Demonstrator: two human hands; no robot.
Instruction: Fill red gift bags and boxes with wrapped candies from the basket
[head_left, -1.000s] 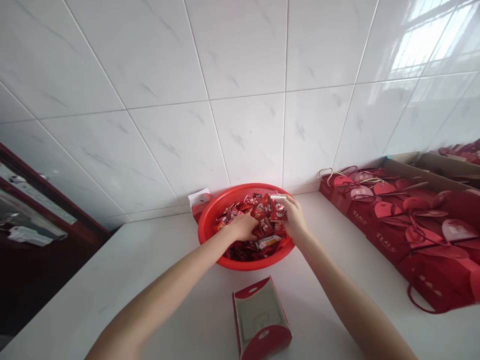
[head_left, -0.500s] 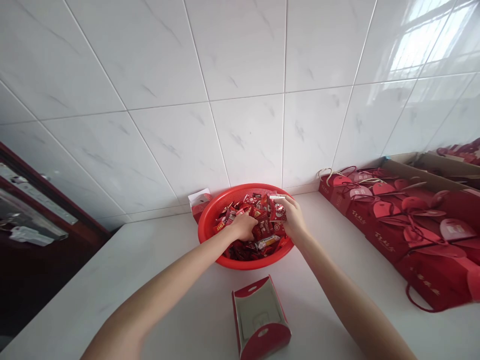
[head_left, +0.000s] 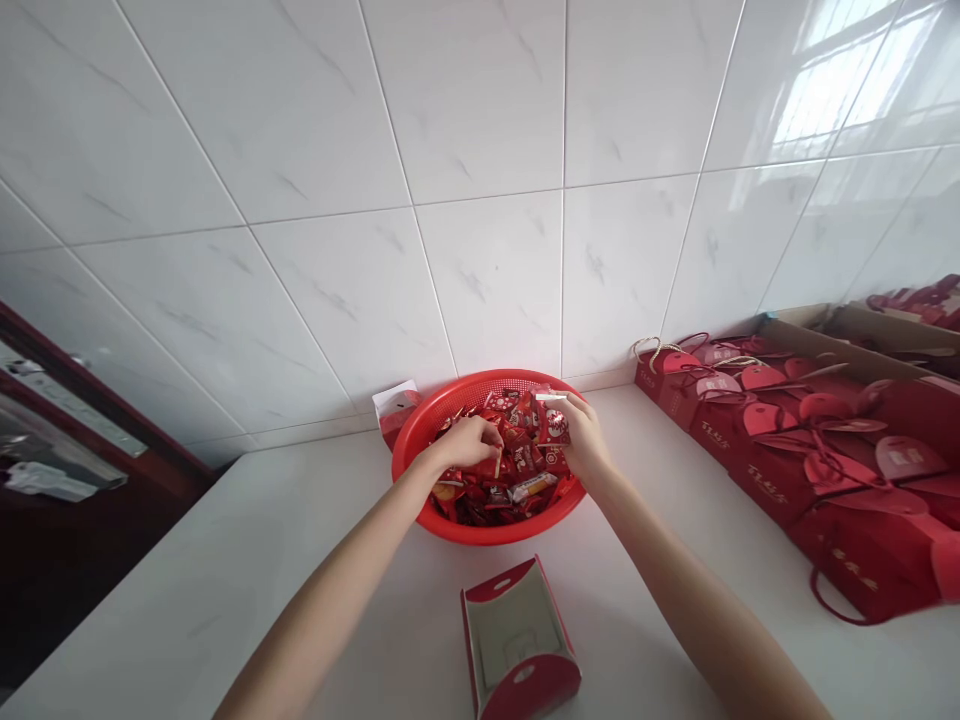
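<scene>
A red plastic basket (head_left: 491,534) with a perforated rim holds a heap of wrapped candies (head_left: 525,460), mostly in red wrappers. My left hand (head_left: 469,443) is over the heap's left part, fingers pinched; a thin pale edge shows below the fingertips, too small to name. At the basket's right side, my right hand (head_left: 587,435) is closed around red candy packets (head_left: 552,420), one with a white edge sticking up by the thumb. Nearer to me stands an open red box (head_left: 517,630) with a pale inside and oval holes in its end flaps.
Several red gift boxes (head_left: 757,450) with cord handles stand in rows at the right, beside cardboard cartons (head_left: 817,335). A small red and white box (head_left: 394,405) leans behind the basket. White tiled wall (head_left: 487,270) rises behind the white table (head_left: 300,540).
My left hand has lifted slightly from the heap and moved left, its fingers now pinched. My right hand stays at the basket's right side with the packets. The view has shifted slightly.
</scene>
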